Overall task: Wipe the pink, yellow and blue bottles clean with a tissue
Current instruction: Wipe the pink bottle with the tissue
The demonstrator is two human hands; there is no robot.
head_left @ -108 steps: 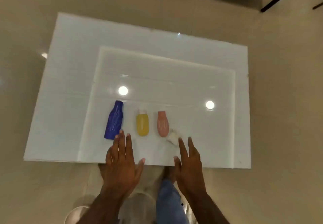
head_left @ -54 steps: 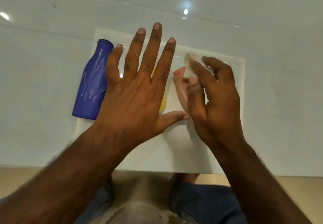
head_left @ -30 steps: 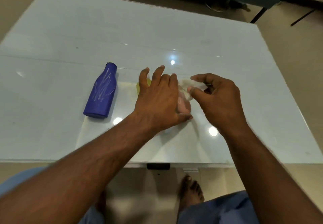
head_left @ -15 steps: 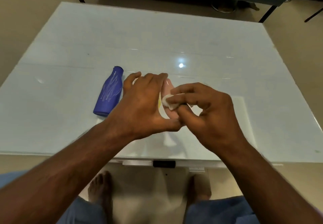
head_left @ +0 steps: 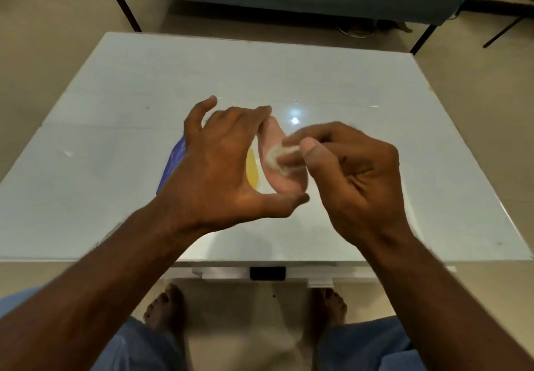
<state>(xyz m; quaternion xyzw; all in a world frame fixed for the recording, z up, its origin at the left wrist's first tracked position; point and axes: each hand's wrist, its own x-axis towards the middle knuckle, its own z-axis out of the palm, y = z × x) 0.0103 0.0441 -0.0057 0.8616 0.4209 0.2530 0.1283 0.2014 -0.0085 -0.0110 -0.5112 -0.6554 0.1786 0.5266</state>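
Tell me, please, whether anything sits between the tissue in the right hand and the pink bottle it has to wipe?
Nothing visible does. The right hand pinches the tissue directly against the pink bottle, which the left hand holds between fingertips and thumb, leaving its facing side bare.

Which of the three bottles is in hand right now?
The pink bottle, held by the left hand; the yellow bottle and blue bottle lie on the table.

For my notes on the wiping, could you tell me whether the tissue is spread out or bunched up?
Bunched up: the tissue is a small crumpled wad pinched in the right hand, against the pink bottle.
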